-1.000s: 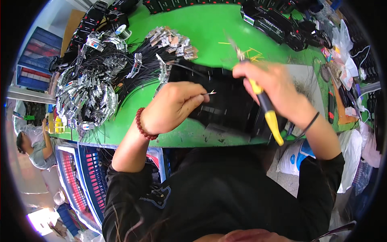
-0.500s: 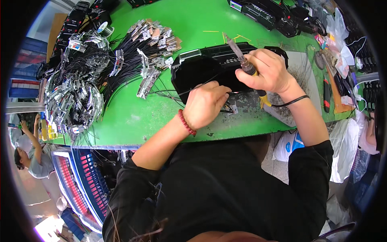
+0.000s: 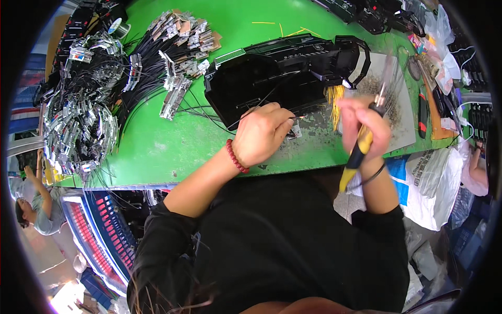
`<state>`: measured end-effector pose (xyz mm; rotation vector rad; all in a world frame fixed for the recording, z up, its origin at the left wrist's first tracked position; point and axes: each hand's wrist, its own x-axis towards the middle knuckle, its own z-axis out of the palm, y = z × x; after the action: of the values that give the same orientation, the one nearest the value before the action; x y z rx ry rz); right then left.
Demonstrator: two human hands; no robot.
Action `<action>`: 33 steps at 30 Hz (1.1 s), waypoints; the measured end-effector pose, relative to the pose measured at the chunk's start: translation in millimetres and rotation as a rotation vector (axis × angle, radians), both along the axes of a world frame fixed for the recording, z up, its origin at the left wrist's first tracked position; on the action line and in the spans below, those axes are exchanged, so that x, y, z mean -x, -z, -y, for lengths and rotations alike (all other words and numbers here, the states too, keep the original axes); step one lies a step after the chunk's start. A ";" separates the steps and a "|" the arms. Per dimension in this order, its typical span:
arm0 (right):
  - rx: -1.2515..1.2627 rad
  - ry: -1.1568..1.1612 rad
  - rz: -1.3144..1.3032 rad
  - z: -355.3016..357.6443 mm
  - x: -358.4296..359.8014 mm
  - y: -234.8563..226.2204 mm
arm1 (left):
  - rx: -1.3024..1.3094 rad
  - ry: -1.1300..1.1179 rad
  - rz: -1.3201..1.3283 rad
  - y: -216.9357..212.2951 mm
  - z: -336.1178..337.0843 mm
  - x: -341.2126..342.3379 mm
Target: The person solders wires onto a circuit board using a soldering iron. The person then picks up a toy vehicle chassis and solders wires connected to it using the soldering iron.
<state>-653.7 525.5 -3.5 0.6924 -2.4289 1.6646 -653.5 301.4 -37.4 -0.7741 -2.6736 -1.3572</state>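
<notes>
My left hand (image 3: 261, 132) pinches a thin black wire (image 3: 297, 117), whose end sticks out past the fingertips. It rests at the near edge of a black plastic housing (image 3: 256, 70), a hollow shell lying on the green table. My right hand (image 3: 377, 133), somewhat blurred, is closed around a soldering iron (image 3: 357, 150) with a yellow and black handle. The iron's metal tip points up and away, apart from the housing. Between the housing and my right hand lies a bunch of yellow wires (image 3: 335, 106).
Left on the green table (image 3: 151, 149) are heaps of black cables with silvery metal parts (image 3: 86, 123) and a solder spool (image 3: 120, 28). A stained pale board (image 3: 402, 120) and a red-black cutter (image 3: 422, 112) lie right. More black housings (image 3: 361, 13) stand at the back. Another person (image 3: 44, 209) is far left.
My right hand has drawn back toward me with the soldering iron, uncovering the yellow wires. The left hand keeps its pinch near the housing. The whole view has shifted slightly.
</notes>
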 end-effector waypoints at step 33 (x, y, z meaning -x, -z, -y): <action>0.159 0.190 -0.117 39.1 -33.5 69.9 | -0.099 -0.060 0.011 7.9 -3.4 -12.2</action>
<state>-620.2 486.4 -73.4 0.5036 -2.1786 1.6688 -641.3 304.7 -45.3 -0.6735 -2.5920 -1.4701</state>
